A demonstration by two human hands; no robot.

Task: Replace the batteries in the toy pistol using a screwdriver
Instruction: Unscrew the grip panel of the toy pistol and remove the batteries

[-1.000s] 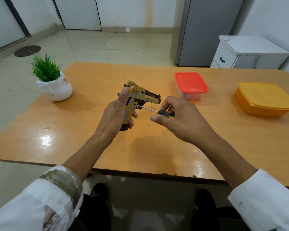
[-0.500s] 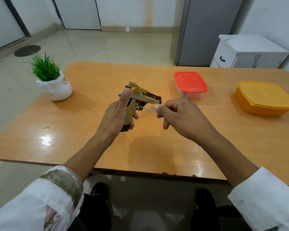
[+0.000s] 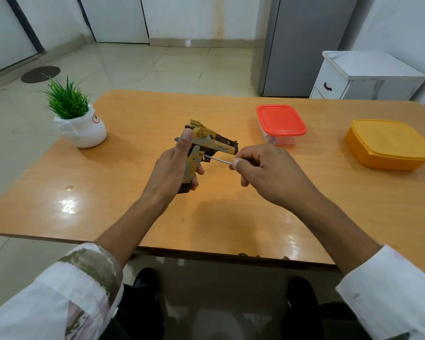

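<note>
A yellow and black toy pistol (image 3: 212, 143) is held above the wooden table (image 3: 133, 119), barrel pointing right. My left hand (image 3: 174, 168) grips its handle, thumb raised along the back of the slide. My right hand (image 3: 263, 170) pinches a screwdriver (image 3: 217, 159); only the thin metal shaft shows, the handle is hidden inside my fingers. The shaft's tip touches the right side of the pistol's grip, just behind the trigger.
A potted green plant (image 3: 79, 123) in a white pot stands at the table's left. A clear box with a red lid (image 3: 280, 122) and an orange box (image 3: 388, 143) sit at the right. A white cabinet (image 3: 363, 77) and grey fridge (image 3: 299, 45) stand behind.
My right hand has rolled over the screwdriver, so its black and yellow handle no longer shows. The tip stays on the pistol's grip. My left hand holds still.
</note>
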